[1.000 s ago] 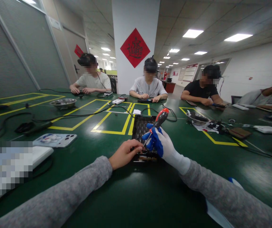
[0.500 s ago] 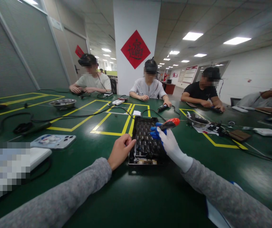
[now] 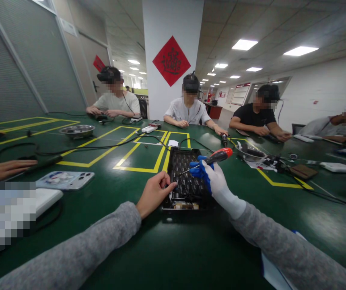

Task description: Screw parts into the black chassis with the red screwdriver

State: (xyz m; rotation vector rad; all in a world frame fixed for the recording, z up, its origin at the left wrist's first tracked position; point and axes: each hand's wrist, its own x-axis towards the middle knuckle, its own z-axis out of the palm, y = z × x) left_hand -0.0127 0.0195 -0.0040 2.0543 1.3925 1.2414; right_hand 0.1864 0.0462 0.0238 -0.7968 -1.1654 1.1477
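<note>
A black perforated panel [image 3: 181,163] lies flat on the green table [image 3: 167,249] in front of me. My left hand [image 3: 153,194], bare, rests against the panel's near left edge, fingers pinched at a spot on it. My right hand [image 3: 212,181], in a white glove with blue fingertips, holds a screwdriver [image 3: 214,157] with a red and black handle. The screwdriver lies nearly level above the panel, its thin shaft pointing left.
A phone [image 3: 65,179] and a white box [image 3: 44,199] lie at my left, with another person's hand [image 3: 2,170] beyond them. Metal bowls [image 3: 77,130] [image 3: 250,152], cables and yellow tape lines cross the table. Several people sit along the far side.
My right hand lifted the screwdriver from upright near the panel's front edge to nearly level above it. My left hand shifted to the panel's left edge. A hand appeared at far left.
</note>
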